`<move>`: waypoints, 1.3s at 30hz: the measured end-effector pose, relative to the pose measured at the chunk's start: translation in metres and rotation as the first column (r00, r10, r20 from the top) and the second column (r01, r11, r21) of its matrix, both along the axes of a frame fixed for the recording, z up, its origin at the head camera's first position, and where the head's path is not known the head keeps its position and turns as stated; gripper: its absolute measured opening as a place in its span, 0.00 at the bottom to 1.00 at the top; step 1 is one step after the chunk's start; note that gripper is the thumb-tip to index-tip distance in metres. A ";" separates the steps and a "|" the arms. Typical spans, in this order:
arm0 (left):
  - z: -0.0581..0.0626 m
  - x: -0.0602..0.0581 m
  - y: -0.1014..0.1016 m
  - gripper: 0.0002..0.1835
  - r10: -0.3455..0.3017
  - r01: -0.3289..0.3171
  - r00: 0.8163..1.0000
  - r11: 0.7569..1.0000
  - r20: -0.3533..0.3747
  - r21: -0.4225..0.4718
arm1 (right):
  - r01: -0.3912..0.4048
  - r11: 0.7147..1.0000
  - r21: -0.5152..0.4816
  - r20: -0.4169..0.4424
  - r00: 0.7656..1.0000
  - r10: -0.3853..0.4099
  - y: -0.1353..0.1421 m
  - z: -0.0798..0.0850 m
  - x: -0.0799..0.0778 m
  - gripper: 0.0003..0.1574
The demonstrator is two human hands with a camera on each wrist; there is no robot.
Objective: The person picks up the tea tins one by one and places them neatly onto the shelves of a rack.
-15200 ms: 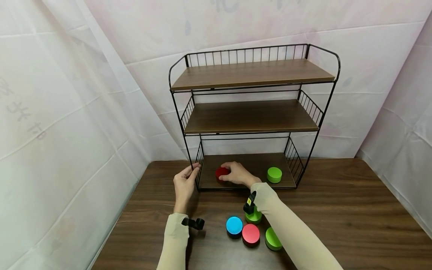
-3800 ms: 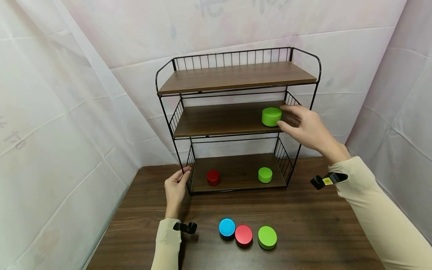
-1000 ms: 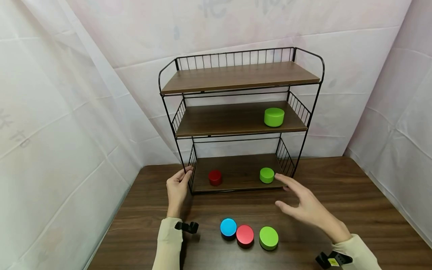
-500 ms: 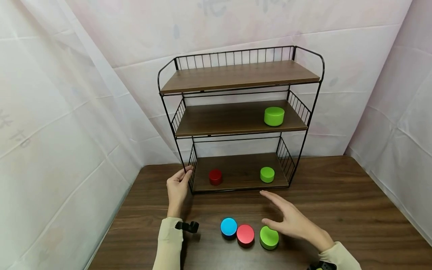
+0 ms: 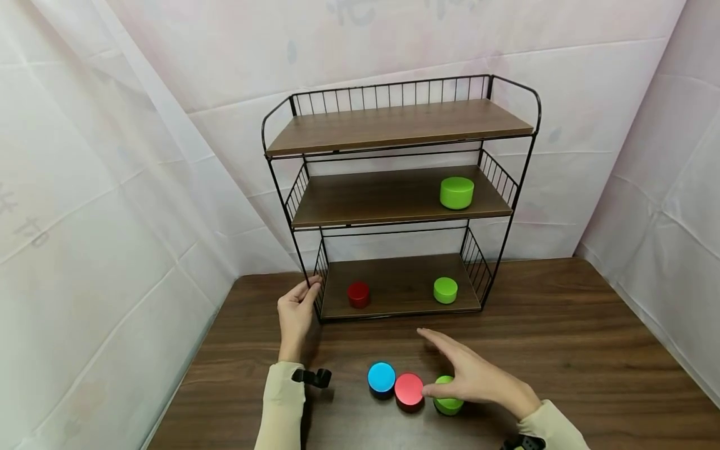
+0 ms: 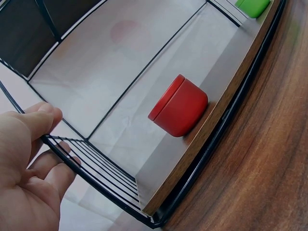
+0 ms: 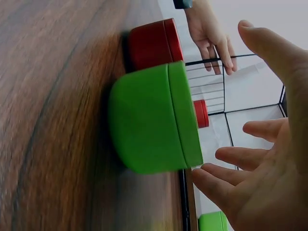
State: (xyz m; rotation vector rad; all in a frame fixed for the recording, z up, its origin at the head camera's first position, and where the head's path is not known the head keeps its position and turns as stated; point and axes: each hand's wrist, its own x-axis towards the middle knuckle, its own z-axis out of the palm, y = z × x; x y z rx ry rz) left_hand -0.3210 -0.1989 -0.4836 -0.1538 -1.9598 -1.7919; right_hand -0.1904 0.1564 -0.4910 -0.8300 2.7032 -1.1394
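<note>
My left hand [image 5: 295, 315] holds the left front of the black wire shelf rack [image 5: 399, 125]; in the left wrist view its thumb and fingers pinch the side rail. Low over the table, my right hand [image 5: 478, 378] has its thumb and fingers spread, holding nothing. Beneath it stands a green round lidded tin [image 5: 448, 407], partly covered by the thumb; in the right wrist view the fingertips come right to the lid of this green tin [image 7: 149, 120]. A red tin [image 5: 409, 389] and a blue tin [image 5: 381, 378] stand just left of it.
On the bottom shelf are a dark red tin [image 5: 359, 295] at left and a green tin [image 5: 445, 290] at right. Another green tin [image 5: 457, 193] sits on the middle shelf's right. White cloth [image 5: 129, 206] hangs around the wooden table [image 5: 562, 325].
The right hand has let go of the green tin on the middle shelf and come down and left over the table's green tin. Earlier it placed the red tin below. The left hand keeps its hold.
</note>
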 end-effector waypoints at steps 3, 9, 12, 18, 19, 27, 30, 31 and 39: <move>0.000 -0.001 0.000 0.11 0.004 -0.004 1.000 1.000 0.008 0.000 | -0.034 0.999 -0.017 0.015 0.999 0.035 -0.004 0.000 -0.001 0.61; -0.008 -0.005 -0.002 0.10 0.006 -0.006 1.000 1.000 -0.011 0.010 | -0.098 0.994 -0.045 0.053 0.994 0.100 -0.011 0.000 -0.003 0.60; -0.008 -0.005 -0.002 0.10 0.006 -0.006 1.000 1.000 -0.019 0.011 | -0.111 0.993 -0.029 0.042 0.993 0.112 -0.014 0.001 -0.002 0.59; -0.007 -0.006 -0.001 0.11 0.003 -0.003 1.000 1.000 -0.023 0.009 | -0.127 0.992 0.000 0.021 0.992 0.127 -0.019 0.003 0.000 0.55; -0.007 -0.006 -0.001 0.11 0.002 -0.002 1.000 1.000 -0.021 0.009 | -0.129 0.992 0.002 0.026 0.991 0.129 -0.019 0.003 0.000 0.54; -0.008 -0.008 -0.003 0.10 -0.011 0.011 1.000 1.000 -0.026 0.015 | -0.156 0.988 -0.001 0.036 0.987 0.156 -0.023 0.000 -0.001 0.50; -0.008 -0.007 -0.003 0.10 -0.012 0.013 1.000 1.000 -0.027 0.018 | -0.156 0.988 0.011 0.020 0.988 0.156 -0.025 -0.001 -0.001 0.49; -0.008 -0.007 -0.003 0.10 -0.011 0.012 1.000 1.000 -0.026 0.019 | -0.155 0.988 0.016 0.015 0.988 0.155 -0.026 -0.002 -0.002 0.49; -0.006 -0.006 -0.001 0.10 0.010 -0.010 1.000 1.000 -0.001 0.010 | -0.141 0.988 0.055 0.018 0.990 0.140 -0.034 -0.003 -0.003 0.51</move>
